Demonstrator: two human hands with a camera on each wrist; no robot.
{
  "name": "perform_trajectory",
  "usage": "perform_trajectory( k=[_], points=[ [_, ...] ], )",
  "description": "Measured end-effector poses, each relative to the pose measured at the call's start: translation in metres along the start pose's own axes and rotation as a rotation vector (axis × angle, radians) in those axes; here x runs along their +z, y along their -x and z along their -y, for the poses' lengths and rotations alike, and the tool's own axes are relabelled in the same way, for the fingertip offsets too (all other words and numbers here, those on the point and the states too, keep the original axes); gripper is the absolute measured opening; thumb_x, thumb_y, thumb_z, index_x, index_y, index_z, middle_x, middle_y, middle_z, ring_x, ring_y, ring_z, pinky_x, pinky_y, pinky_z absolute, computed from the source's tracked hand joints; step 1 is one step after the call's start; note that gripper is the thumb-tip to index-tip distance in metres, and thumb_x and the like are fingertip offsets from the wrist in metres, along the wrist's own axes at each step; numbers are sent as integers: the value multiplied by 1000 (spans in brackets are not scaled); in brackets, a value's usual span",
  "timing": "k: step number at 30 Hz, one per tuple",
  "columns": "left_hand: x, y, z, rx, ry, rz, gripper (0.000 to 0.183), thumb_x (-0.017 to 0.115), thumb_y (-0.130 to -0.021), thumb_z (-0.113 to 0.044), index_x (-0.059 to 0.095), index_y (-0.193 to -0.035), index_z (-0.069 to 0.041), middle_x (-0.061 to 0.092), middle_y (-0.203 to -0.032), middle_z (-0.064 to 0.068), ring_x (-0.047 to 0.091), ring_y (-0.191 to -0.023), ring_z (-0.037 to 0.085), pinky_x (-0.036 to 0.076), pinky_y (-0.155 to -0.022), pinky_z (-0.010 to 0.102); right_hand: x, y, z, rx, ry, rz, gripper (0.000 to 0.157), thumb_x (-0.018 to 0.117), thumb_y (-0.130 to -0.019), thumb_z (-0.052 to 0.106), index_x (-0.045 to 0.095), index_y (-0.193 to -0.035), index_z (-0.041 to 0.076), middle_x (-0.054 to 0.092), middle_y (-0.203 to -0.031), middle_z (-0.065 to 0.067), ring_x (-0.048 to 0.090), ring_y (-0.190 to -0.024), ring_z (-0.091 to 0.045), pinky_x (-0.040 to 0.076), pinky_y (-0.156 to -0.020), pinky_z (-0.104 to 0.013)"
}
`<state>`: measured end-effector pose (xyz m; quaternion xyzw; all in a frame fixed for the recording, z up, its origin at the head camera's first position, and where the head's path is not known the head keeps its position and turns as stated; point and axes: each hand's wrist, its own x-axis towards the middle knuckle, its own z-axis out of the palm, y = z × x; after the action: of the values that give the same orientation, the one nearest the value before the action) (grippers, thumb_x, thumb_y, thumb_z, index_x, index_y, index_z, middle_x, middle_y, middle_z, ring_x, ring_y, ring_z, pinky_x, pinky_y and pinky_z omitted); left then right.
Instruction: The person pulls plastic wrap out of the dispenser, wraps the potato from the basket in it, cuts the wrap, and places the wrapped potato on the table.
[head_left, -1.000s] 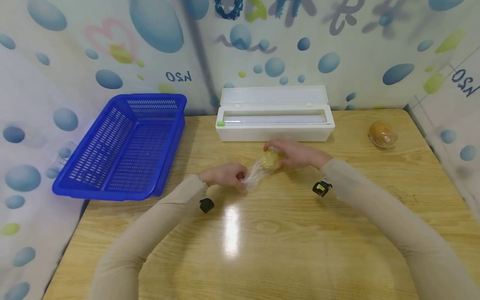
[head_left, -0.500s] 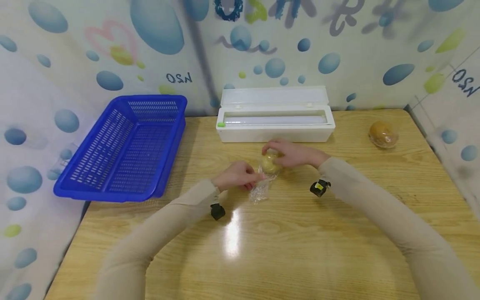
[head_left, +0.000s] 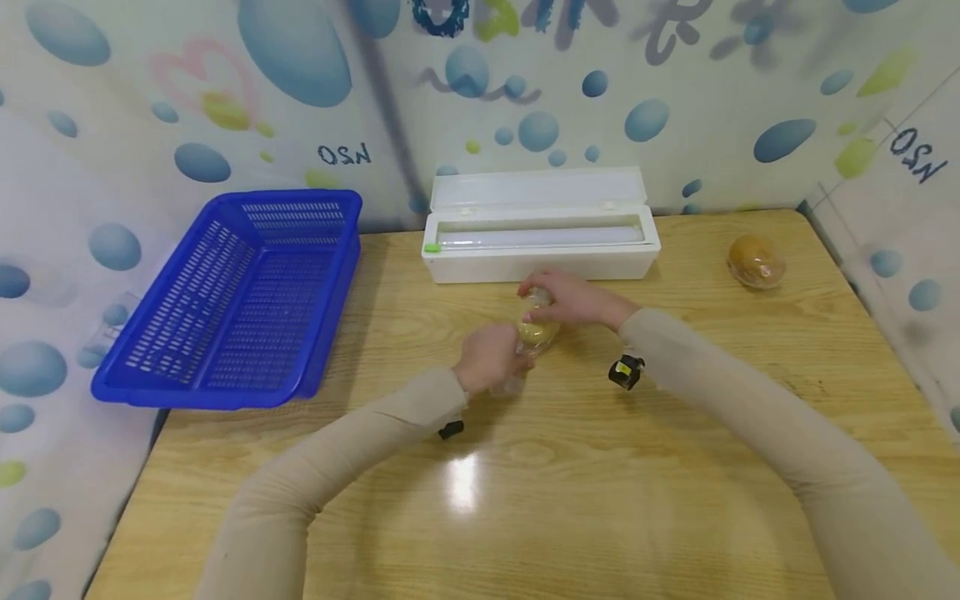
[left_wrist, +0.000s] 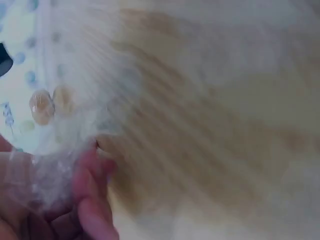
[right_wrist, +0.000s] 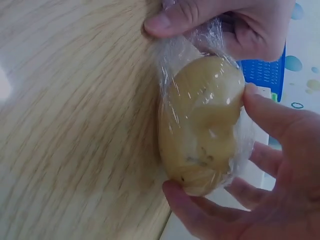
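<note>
A yellow potato [right_wrist: 200, 125] wrapped in clear cling film stands out in the right wrist view. My right hand [head_left: 566, 300] grips it, with thumb and curled fingertips at its sides. At the potato's other end, my left hand [head_left: 486, 357] pinches the gathered tail of the cling film [left_wrist: 50, 180] between thumb and fingers. Film also stretches blurred across much of the left wrist view. In the head view, my fingers hide part of the potato and most of the film tail.
A white cling film dispenser [head_left: 540, 267] with its lid up stands against the wall, just behind my hands. To the left is a blue slotted plastic basket [head_left: 318, 367]. A round orange-brown item [head_left: 756, 261] in clear film lies at the back right of the wooden table [head_left: 600, 500].
My left hand has moved right, closer to the potato, and turned over with the film tail. My right hand stays round the potato. The head view has shifted slightly.
</note>
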<state>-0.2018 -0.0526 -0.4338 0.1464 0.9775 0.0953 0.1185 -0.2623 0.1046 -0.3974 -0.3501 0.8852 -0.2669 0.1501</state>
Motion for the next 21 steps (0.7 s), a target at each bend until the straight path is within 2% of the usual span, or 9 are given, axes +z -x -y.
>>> perform_trajectory(
  k=[4, 7, 11, 15, 18, 21],
  points=[
    [-2, 4, -5, 93, -306, -89, 9, 63, -81, -20, 63, -76, -12, 52, -59, -4, 48, -48, 10, 39, -37, 26, 0, -3, 1, 18, 12, 1, 44, 61, -85, 28, 53, -118, 1, 47, -125, -17, 36, -118, -33, 26, -98, -45],
    [-4, 6, -9, 205, -497, -154, 9, 60, -83, -14, 66, -76, -15, 54, -59, -5, 46, -46, 9, 41, -37, 28, 0, -6, 1, 39, 11, 9, 44, 61, -85, 29, 53, -119, 1, 47, -125, -17, 38, -117, -32, 28, -97, -43],
    [-5, 7, -15, 323, -660, -209, 12, 60, -83, -15, 68, -74, -19, 56, -59, -5, 47, -48, 8, 42, -40, 27, 0, -8, 4, 64, -5, 22, 44, 61, -84, 29, 53, -119, 3, 48, -124, -16, 41, -116, -32, 30, -96, -44],
    [-5, 9, -20, 358, -783, -252, 16, 59, -82, -15, 66, -69, -20, 55, -59, -6, 46, -49, 7, 40, -42, 25, 1, -7, 7, 73, -9, 7, 46, 62, -83, 29, 53, -119, 3, 49, -123, -16, 42, -114, -32, 32, -95, -45],
    [-4, 12, -23, 400, -863, -326, 19, 54, -84, -10, 68, -72, -15, 59, -64, -1, 48, -53, 9, 39, -45, 25, 3, -7, 8, 86, -6, -10, 48, 63, -83, 28, 50, -120, 1, 49, -123, -17, 42, -113, -32, 33, -94, -43],
    [-4, 15, -23, 469, -936, -372, 21, 50, -86, -8, 70, -80, -9, 64, -74, 7, 51, -59, 12, 39, -47, 25, 4, -8, 7, 112, -7, -21, 50, 63, -83, 28, 48, -121, 0, 49, -121, -18, 44, -111, -31, 34, -93, -41]
  ],
)
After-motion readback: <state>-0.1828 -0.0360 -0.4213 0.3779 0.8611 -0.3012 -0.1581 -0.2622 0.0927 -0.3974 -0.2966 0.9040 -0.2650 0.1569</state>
